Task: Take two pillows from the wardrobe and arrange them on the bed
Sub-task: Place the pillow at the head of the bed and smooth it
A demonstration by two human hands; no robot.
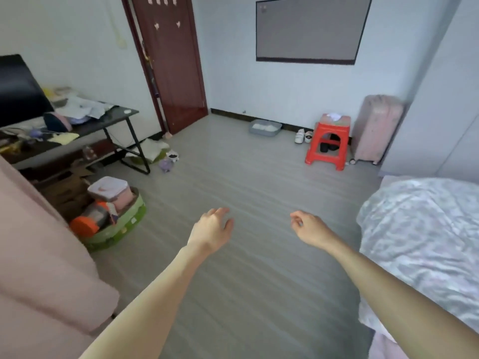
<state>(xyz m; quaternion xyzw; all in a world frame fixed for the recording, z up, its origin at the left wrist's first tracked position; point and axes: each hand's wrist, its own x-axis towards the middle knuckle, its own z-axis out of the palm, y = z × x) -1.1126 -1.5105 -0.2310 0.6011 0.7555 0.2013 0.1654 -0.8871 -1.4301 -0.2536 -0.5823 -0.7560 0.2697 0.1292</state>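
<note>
Your left hand: your left hand (211,229) reaches out over the bare floor (246,177), fingers loose and slightly spread, holding nothing.
Your right hand: your right hand (309,228) is out level with it, fingers loosely curled, thumb and forefinger close together, nothing between them.
Bed: the bed (425,244) lies just to your right under a pale flowered cover, its edge beneath your right forearm.
Wardrobe: a tall white wardrobe (440,99) stands at the far right past the bed; you cannot see any pillows.
Near the wardrobe: a pink suitcase (375,128) stands upright beside it, with a red stool (328,141) just left of that.
Left side: a cluttered desk (77,125) and a green tub (116,224) on the floor.
Far wall: a dark red door (171,60).
</note>
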